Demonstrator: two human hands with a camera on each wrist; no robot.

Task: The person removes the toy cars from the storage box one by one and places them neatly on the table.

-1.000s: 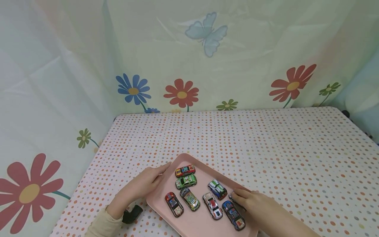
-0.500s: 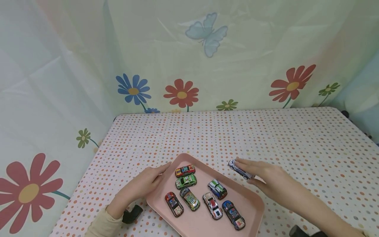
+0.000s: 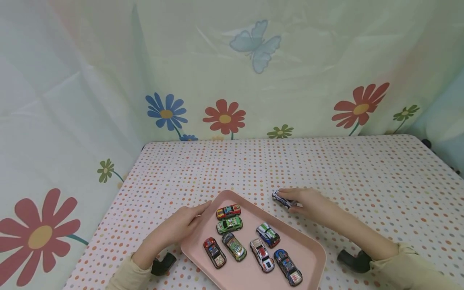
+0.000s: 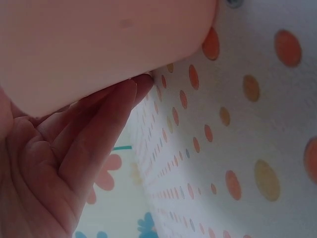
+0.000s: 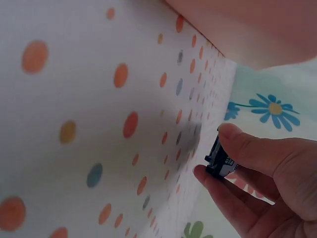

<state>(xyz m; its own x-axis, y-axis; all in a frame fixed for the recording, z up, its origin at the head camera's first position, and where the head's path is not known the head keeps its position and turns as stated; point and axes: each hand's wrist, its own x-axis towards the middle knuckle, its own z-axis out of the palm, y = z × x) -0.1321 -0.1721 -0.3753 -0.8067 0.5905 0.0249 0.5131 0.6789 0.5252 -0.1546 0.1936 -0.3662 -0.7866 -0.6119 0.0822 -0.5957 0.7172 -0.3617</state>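
Observation:
My left hand (image 3: 186,221) rests along the left side of the pink tray (image 3: 206,272). In the left wrist view its fingers (image 4: 96,139) lie nearly straight against the outside of the tray wall. Beyond the tray's far right side, my right hand (image 3: 308,203) pinches a white and dark blue toy car (image 3: 284,200) between thumb and fingers. The toy car (image 5: 220,158) is partly covered by the fingers in the right wrist view, low over the tablecloth; whether its wheels touch the cloth I cannot tell. Several other toy cars, such as a green one (image 3: 230,224), sit inside the tray.
A white tablecloth with coloured dots (image 3: 203,165) covers the table and stretches behind and right of the tray. A hanging flowered curtain (image 3: 301,88) stands along the back and left. Dark wrist devices (image 3: 355,261) sit beneath both forearms.
My right hand has lifted the white and blue toy car out of the tray's right end and carried it over the far rim, then lower and leftward. My left hand stays at the tray.

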